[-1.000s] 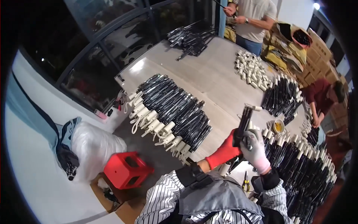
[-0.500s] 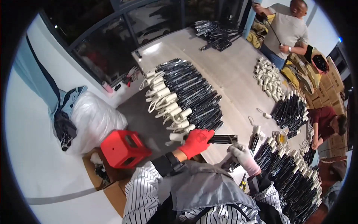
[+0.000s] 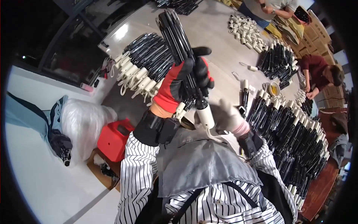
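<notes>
Two hands: both gloved, raised together close to the camera, above the worktop (image 3: 220,41).
Left hand (image 3: 179,84): in a red and black glove, clenched around the middle of a folded black umbrella frame (image 3: 178,35).
Right hand (image 3: 227,117): in a pale glove, just below and right of the left hand, grasping the white handle (image 3: 205,115) at the frame's lower end.
Umbrella frame: held tilted, its ribs rising up and left past the left hand.
Beyond the left hand: a fanned row of black frames with white handles (image 3: 143,69) lying on the worktop.
Right of the right hand: a long stack of similar frames (image 3: 294,130).
Far right: a person in a dark red top (image 3: 317,71) bent over the worktop.
Lower left of the hands: a red stool (image 3: 112,138) beside a white plastic bag (image 3: 82,125) on the floor.
</notes>
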A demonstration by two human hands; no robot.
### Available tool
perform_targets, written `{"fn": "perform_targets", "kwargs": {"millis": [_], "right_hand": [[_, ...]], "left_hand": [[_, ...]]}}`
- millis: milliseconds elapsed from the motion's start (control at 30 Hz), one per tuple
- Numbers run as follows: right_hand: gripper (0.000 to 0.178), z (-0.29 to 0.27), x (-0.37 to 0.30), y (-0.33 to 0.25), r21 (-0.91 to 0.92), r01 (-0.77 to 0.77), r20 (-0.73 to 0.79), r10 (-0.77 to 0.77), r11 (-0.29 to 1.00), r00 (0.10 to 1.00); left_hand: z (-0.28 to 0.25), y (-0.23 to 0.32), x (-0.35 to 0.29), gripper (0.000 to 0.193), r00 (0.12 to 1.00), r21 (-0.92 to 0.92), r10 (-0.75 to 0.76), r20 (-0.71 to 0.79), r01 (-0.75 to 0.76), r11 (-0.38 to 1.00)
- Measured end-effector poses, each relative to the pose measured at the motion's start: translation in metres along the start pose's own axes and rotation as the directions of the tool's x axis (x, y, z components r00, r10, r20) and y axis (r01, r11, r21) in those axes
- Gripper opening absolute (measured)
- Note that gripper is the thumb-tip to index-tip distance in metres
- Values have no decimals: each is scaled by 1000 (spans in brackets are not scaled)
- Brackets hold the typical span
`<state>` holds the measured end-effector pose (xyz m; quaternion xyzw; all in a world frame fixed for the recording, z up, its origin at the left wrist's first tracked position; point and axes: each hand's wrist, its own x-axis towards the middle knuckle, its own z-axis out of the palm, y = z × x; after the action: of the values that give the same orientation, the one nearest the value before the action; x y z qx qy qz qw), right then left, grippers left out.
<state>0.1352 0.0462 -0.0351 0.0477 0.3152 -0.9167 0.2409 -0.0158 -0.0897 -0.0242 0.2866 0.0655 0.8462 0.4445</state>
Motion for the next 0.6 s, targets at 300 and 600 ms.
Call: {"fn": "perform_targets", "kwargs": {"millis": [300, 600], "right_hand": [[47, 17, -7, -59, -814, 88, -151, -355, 575, 923], [48, 28, -2, -68, -668, 245, 5, -324, 703, 946]], "left_hand": [[53, -36, 41, 34, 679, 333, 411, -609, -251, 909], [30, -17, 50, 27, 870, 280, 315, -379, -216, 935]]}}
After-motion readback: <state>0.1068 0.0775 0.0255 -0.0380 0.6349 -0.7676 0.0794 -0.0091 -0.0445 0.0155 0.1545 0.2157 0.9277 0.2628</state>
